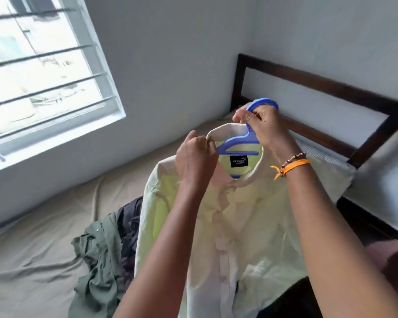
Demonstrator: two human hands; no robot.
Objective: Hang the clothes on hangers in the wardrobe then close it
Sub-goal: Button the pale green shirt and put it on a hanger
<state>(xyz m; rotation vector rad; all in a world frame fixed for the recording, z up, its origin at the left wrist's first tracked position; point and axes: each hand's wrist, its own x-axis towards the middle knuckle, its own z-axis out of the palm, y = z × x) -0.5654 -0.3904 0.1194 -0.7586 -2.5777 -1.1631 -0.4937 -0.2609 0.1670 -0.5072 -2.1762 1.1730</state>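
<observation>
A pale yellow-green shirt (239, 226) hangs in front of me on a blue plastic hanger (237, 143), whose hook rises above the collar. My right hand (264, 129) grips the hanger at the neck just below the hook. My left hand (195, 157) pinches the left side of the shirt's collar by the hanger's arm. A black label shows inside the collar. The wardrobe is not in view.
A bed (44, 249) with a beige sheet lies below. On it are a crumpled green garment (97, 260) and a dark garment (129, 216). A dark wooden headboard (319, 88) stands at the right wall. A barred window (39, 65) is at the left.
</observation>
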